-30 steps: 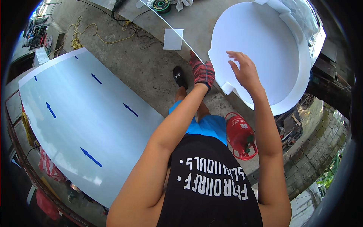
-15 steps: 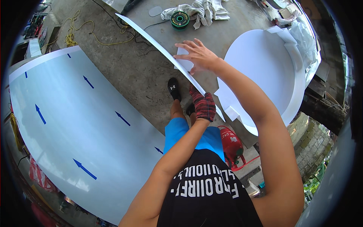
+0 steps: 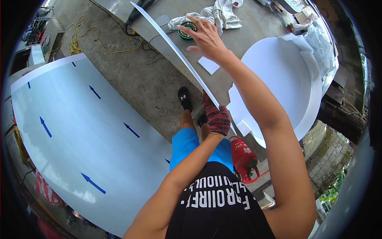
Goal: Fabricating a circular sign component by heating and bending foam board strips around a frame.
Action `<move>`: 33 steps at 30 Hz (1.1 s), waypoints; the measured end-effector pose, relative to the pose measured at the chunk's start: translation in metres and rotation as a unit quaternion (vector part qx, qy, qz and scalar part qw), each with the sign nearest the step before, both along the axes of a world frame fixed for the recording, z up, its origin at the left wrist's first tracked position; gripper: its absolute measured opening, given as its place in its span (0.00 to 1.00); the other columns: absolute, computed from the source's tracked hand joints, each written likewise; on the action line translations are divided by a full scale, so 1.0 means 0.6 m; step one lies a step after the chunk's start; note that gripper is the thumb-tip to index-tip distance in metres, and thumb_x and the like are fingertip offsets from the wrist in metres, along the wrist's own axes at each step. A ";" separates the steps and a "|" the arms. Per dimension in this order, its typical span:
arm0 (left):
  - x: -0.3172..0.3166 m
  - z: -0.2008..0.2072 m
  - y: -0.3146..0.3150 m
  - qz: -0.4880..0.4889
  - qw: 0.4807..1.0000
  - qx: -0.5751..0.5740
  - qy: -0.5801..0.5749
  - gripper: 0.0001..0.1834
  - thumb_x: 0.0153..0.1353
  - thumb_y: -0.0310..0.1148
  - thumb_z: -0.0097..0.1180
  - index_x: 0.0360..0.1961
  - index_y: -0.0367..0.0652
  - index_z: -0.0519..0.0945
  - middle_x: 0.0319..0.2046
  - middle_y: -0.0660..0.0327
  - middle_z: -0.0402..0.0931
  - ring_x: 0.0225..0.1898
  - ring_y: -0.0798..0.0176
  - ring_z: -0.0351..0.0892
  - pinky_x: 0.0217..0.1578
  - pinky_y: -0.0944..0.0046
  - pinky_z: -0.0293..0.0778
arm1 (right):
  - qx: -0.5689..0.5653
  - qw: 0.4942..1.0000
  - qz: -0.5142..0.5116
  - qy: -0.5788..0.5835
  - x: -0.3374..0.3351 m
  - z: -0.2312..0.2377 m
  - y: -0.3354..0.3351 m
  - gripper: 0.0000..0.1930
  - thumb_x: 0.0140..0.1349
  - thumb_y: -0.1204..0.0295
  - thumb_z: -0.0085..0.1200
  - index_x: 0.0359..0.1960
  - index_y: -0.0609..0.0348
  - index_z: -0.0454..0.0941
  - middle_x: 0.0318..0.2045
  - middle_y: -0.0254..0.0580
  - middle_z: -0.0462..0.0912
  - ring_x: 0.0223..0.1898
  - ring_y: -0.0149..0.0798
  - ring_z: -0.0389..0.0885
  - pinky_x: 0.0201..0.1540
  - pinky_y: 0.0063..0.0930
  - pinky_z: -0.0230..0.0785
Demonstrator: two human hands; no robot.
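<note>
My left hand [image 3: 217,116], in a red and black knit glove, is closed on the near part of a thin white sheet [image 3: 181,56]. The sheet stands nearly edge-on and slants from the far left toward me. My right hand [image 3: 207,38] is bare, its fingers spread, with nothing in it. It hovers over the table, right of the sheet's far half, partly covering a green and black spool [image 3: 186,30]. Below it lies a small white offcut [image 3: 208,65]. A round white tray-like piece with a raised rim [image 3: 274,75] lies to the right.
A large pale sheet with blue arrows [image 3: 91,135] stretches along the left. A whitish cloth [image 3: 227,16] and a dark power tool [image 3: 137,11] lie on the grey table [image 3: 254,24]. Near my legs stands a red tank [image 3: 243,157]. Yellow cord [image 3: 99,42] trails across the floor.
My right hand has moved farther away from me, off the small white offcut and over toward the spool. The held sheet and my left hand have shifted slightly.
</note>
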State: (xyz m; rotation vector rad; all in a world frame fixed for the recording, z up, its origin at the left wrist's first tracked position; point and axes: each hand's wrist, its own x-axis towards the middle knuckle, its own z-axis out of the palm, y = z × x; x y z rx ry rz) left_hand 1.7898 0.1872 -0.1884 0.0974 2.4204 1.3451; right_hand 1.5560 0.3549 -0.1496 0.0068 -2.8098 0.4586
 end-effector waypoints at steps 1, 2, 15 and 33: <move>0.001 0.002 0.005 -0.005 1.000 0.001 0.003 0.38 0.67 0.28 0.50 0.74 0.27 0.50 0.72 0.32 0.54 0.71 0.32 0.58 0.73 0.49 0.55 | 0.001 1.000 -0.005 0.003 -0.021 -0.011 0.004 0.36 0.56 0.62 0.70 0.68 0.30 0.71 0.70 0.39 0.65 0.67 0.51 0.66 0.66 0.51 0.61; 0.001 0.008 0.009 -0.005 1.000 0.008 0.023 0.39 0.64 0.26 0.51 0.74 0.29 0.52 0.71 0.34 0.55 0.71 0.32 0.58 0.72 0.48 0.55 | 0.019 0.999 -0.001 -0.043 -0.040 -0.023 0.009 0.34 0.58 0.64 0.68 0.67 0.30 0.71 0.67 0.41 0.68 0.65 0.51 0.69 0.64 0.50 0.64; -0.050 0.060 0.067 -0.009 0.997 0.071 0.033 0.45 0.58 0.21 0.49 0.77 0.34 0.48 0.72 0.35 0.52 0.73 0.35 0.55 0.73 0.48 0.52 | -0.129 0.971 -0.165 -0.116 0.080 0.062 0.119 0.37 0.59 0.64 0.65 0.70 0.57 0.63 0.68 0.54 0.66 0.67 0.59 0.66 0.69 0.51 0.60; -0.015 0.004 0.082 -0.085 0.994 0.050 0.051 0.42 0.62 0.28 0.49 0.76 0.32 0.47 0.70 0.36 0.53 0.69 0.38 0.62 0.70 0.50 0.60 | -0.330 0.894 -0.209 -0.218 0.675 0.077 -0.056 0.15 0.74 0.64 0.49 0.58 0.52 0.79 0.53 0.46 0.81 0.56 0.52 0.77 0.60 0.43 0.67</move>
